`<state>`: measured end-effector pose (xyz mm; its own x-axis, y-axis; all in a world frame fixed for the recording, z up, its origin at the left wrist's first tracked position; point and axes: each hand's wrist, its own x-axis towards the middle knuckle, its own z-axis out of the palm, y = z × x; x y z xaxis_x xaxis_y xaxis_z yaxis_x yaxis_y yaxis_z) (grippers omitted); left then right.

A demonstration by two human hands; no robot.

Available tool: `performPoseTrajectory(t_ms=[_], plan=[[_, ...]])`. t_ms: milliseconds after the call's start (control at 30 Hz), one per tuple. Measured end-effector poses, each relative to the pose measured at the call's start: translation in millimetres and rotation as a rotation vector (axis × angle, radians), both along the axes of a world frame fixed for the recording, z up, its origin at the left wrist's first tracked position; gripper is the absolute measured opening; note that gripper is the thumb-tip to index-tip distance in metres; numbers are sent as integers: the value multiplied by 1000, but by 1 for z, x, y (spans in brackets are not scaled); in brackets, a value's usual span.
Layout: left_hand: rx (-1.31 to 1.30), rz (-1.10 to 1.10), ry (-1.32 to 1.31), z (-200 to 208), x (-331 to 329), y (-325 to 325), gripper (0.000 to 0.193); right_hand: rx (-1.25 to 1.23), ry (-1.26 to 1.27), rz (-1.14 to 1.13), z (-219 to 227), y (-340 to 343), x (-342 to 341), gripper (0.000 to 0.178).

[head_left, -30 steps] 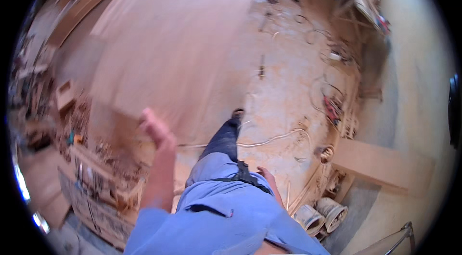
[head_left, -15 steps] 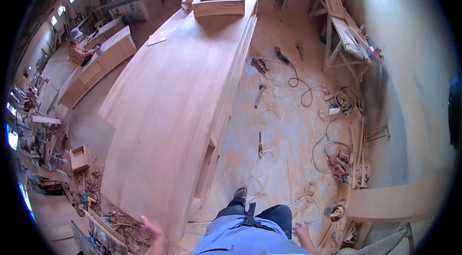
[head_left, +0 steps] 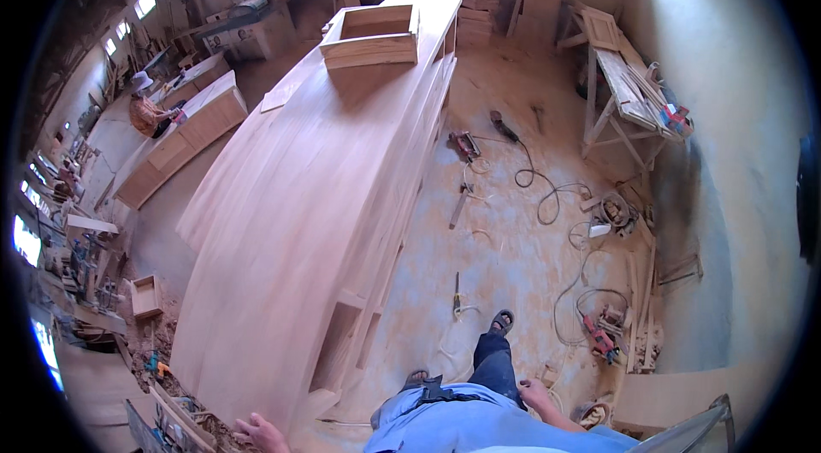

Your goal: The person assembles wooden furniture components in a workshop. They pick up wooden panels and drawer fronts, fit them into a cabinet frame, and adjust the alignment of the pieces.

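A long, pale wooden cabinet (head_left: 256,256) lies lengthwise ahead of me, its broad smooth face up and openings along its right side. Beside its near end is my left hand (head_left: 261,433), empty with the fingers apart; whether it touches the wood I cannot tell. My right hand (head_left: 537,395) hangs by my right thigh, fingers loosely bent, with nothing seen in it. On the cabinet's far end sits an open wooden drawer box (head_left: 369,53). Left of that box, a small flat wooden piece (head_left: 278,97) rests on the surface.
On the floor to the right are a red power tool (head_left: 464,145), a corded grinder (head_left: 505,125), a screwdriver-like tool (head_left: 457,295), a red corded tool (head_left: 601,340) and looping cables. A wooden trestle (head_left: 620,94) stands far right. Another person (head_left: 147,111) sits by a cabinet at left.
I have stepped forward along the cabinet's right side, one foot now ahead. My left hand has dropped lower and left; my right hand has risen slightly beside my thigh.
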<state>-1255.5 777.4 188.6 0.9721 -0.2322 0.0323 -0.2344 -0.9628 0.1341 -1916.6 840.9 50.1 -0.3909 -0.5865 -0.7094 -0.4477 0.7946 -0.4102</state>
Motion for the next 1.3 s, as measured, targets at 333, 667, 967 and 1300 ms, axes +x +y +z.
performPoseTrajectory(t_ms=[333, 667, 967, 1300], plan=[[251, -523, 52, 75, -230, -212, 76, 0, -177, -254, -82, -84, -212, 36], [222, -586, 6, 69, -308, -358, 107, -40, -156, -576, -5, -162, -327, 37], [204, -293, -140, 57, -354, -417, 95, 20, -89, -105, -45, -205, -312, 37], [-980, -601, 672, 85, -481, -728, 90, -31, -41, -200, 20, -415, -414, 37]])
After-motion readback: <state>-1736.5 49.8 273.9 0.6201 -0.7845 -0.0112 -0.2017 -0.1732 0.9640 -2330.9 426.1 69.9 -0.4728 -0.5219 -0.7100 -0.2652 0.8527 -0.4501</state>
